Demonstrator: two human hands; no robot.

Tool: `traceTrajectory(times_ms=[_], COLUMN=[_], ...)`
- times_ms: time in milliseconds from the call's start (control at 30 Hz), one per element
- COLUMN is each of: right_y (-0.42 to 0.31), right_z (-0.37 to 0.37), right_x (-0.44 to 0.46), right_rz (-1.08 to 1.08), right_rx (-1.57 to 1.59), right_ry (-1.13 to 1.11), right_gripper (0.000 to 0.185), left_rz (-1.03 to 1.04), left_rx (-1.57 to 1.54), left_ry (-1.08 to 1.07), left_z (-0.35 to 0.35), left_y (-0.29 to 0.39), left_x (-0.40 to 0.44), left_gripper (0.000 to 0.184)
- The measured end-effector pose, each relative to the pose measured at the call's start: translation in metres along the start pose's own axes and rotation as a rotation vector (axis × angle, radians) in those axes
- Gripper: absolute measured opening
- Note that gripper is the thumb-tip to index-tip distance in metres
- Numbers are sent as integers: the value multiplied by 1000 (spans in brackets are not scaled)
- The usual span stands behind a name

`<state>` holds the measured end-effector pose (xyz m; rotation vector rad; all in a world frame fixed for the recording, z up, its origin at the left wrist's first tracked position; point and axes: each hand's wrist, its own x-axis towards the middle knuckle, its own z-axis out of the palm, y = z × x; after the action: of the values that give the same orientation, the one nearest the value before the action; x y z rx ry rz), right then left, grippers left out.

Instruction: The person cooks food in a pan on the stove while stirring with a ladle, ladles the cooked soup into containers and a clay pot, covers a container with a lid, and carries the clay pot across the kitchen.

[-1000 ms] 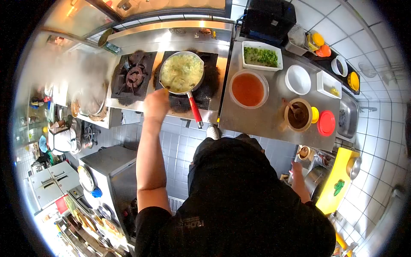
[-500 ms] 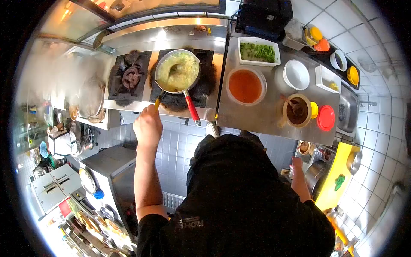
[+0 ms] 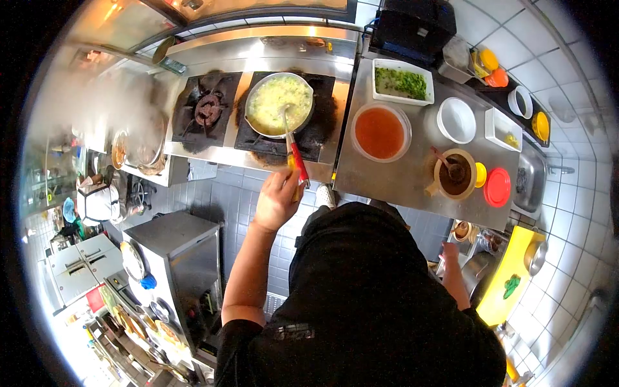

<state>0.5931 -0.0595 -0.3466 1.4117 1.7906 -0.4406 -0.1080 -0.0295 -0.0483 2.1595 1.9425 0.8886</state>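
Note:
My left hand (image 3: 278, 197) is closed around the yellow handle of a ladle (image 3: 287, 128), whose head is dipped in the pan near its right side. The pan (image 3: 250, 115) sits on the right burner, filled with a pale yellow-green, chunky mixture (image 3: 274, 103). Its red handle (image 3: 301, 169) points toward me, right beside the ladle handle and my left fingers. My right hand (image 3: 450, 253) hangs low at my right side, near the shelf below the counter. Its fingers are too small and partly hidden to read.
A bare burner (image 3: 207, 111) lies left of the pan, with steam beyond it. On the right counter stand a tub of orange-red sauce (image 3: 380, 132), a tray of chopped greens (image 3: 401, 84), a white bowl (image 3: 456, 120), a pot of dark paste (image 3: 454, 175) and a red lid (image 3: 496, 187).
My left hand and the ladle have swung right, from the pan's left side to beside the red handle. The camera view has shifted slightly. My right hand stays low at my side.

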Motion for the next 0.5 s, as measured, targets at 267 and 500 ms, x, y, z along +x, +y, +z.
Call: traceTrajectory(times_ms=[267,500], right_y=[9,-2], right_z=[-18,11], right_x=[12,6], right_rz=[37,67], right_rx=[-5,169], right_ry=[-13,122], right_gripper=[80,76], left_rz=[187,284], left_rx=[205,302], left_ry=[-186,-301], left_z=[17,-2], left_y=[-52,-87], left_x=[26,40], left_gripper=[38,28])
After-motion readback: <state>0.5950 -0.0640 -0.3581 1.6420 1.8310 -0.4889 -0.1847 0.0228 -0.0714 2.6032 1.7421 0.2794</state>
